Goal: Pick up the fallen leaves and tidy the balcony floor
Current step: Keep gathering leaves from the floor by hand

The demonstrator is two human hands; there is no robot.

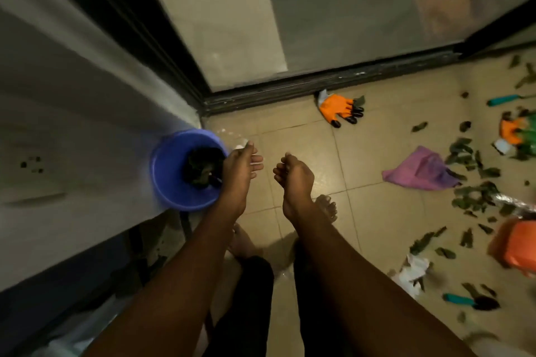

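The blue bucket (165, 180) sits on the left, tight by the wall, likely so feet do not bump it. Some dark leaves (203, 168) are in it already. The left hand (239, 171) hangs over the bucket's right edge with straight fingers and holds nothing, which looks like the spot for dropping leaves in. The right hand (294, 180) is just beside it, fingers loosely bent, empty too. Most of the fallen leaves (470, 200) lie on the floor (377, 130) to the right, well apart from the bucket (so there is plenty left to pick up). An orange glove (336, 107) lies farther off by the door track, and a purple cloth (420, 174) lies beside the leaves.
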